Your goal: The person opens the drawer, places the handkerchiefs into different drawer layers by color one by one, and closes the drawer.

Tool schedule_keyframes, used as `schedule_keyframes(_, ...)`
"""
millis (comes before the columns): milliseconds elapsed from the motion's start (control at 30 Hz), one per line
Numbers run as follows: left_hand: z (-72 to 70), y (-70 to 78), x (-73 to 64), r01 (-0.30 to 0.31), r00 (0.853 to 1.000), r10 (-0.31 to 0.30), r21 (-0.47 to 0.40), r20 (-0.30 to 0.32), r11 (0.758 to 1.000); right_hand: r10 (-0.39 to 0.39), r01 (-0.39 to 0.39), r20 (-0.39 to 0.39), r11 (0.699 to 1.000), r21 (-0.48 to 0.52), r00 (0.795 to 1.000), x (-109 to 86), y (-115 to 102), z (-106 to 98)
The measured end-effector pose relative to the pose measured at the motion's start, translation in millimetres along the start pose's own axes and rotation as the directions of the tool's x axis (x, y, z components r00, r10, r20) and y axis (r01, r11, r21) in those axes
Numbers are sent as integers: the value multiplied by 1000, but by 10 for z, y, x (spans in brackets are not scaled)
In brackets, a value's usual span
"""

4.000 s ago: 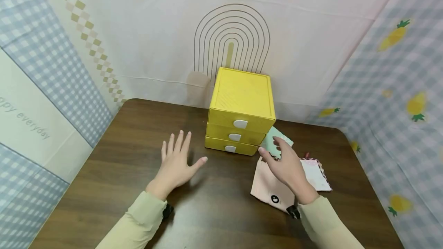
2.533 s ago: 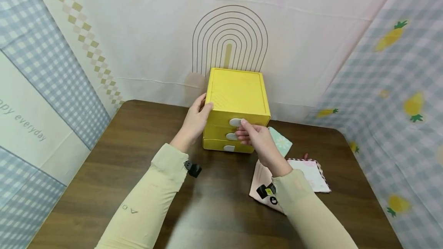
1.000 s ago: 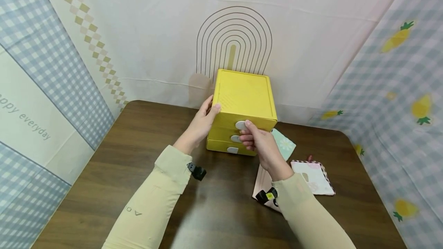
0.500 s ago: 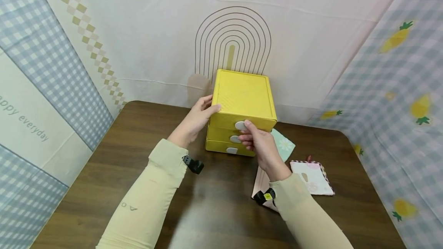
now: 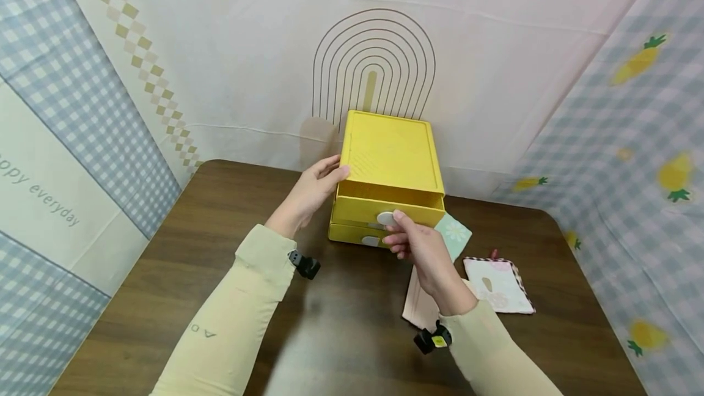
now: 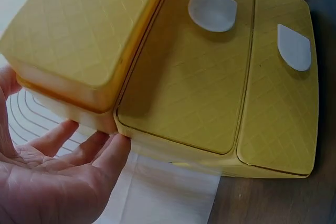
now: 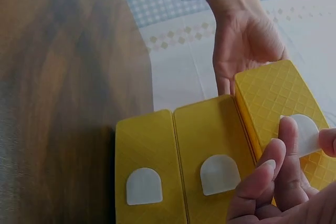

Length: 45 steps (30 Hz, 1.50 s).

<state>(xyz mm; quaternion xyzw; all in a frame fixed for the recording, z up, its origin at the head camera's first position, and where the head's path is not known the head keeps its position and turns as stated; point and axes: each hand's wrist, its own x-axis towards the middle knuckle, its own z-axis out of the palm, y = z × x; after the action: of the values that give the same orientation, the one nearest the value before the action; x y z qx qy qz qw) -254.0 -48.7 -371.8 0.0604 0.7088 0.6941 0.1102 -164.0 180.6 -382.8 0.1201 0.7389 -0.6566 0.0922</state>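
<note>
A yellow cabinet (image 5: 392,145) of three small drawers stands at the back of the table, its top drawer (image 5: 357,208) pulled partway out. My left hand (image 5: 308,195) holds the cabinet's left side, thumb over the top edge; in the left wrist view its fingertips (image 6: 122,142) press the side wall. With thumb and fingers my right hand (image 5: 426,255) pinches the white handle (image 7: 307,137) of the top drawer. Lower down, the middle handle (image 7: 219,176) and bottom handle (image 7: 144,186) sit on closed drawers. What shows of the top drawer's inside is bare yellow.
Right of the cabinet lie a mint-green cloth (image 5: 455,236) with a white flower, a pink cloth (image 5: 420,305) partly under my right arm, and a white patterned cloth (image 5: 497,286) with a checked edge. A fabric-covered wall (image 5: 247,66) rises behind the brown table (image 5: 181,249).
Both hands have come from above the table to the cabinet. In the last half second my right hand has drawn the top drawer out toward me; my left hand stays at the side.
</note>
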Motion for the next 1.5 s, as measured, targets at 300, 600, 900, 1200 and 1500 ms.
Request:
schedule_keyframes(300,56,-17,-21,12,999,-12,6,-38,1000,39,-39,36,999,-14,999,-255,45,-51)
schedule_keyframes(600,91,-61,-24,-4,998,2,-28,-68,1000,32,-32,64,999,-10,997,-450,145,-50)
schedule_keyframes(900,112,-79,-29,-14,997,10,-47,-83,999,28,-29,73,1000,6,997,-529,184,-69)
schedule_keyframes(1200,122,-98,-34,-28,997,25,-41,-80,999,-4,17,197,998,-65,980,-489,264,-339)
schedule_keyframes(1500,122,-123,-26,-42,995,38,-44,-93,998,-20,171,440,937,-306,898,-416,274,-865)
